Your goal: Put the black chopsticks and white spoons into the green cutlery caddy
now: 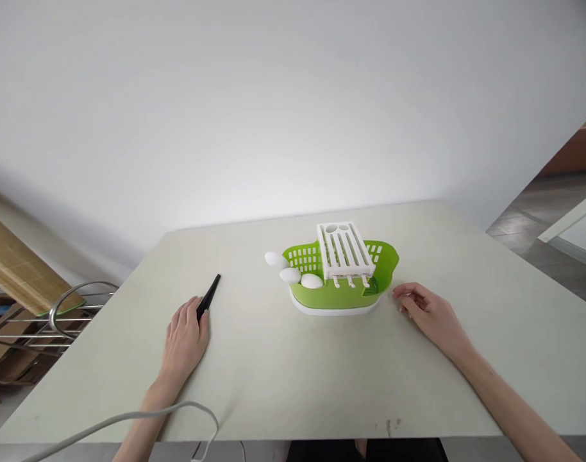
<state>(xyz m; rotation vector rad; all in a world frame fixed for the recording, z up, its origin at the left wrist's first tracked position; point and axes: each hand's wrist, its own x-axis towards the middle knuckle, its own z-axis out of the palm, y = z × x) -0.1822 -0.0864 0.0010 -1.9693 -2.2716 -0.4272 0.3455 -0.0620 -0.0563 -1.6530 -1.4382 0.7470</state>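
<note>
My left hand (184, 337) lies on the table at the left, thumb and fingers closed around the lower part of a slim black tapered object (209, 296). Its narrow tip points away from me; the palm hides its other end, and I cannot tell its exact kind. To the right stands a green plastic drain basket (336, 296) on a white base tray (334, 312). A white slotted rack (345, 250) with hooks sits across its top. Several white rounded spoon-like ends (290, 275) stick out at its left. My right hand (425, 311) rests beside the basket, fingers loosely curled, apparently holding nothing.
The pale table (283, 378) meets a white wall at the back. A grey cable (143, 414) arches over my left forearm near the front edge. A metal wire rack (38, 330) and a bamboo mat-like roll (28, 263) stand off the left side.
</note>
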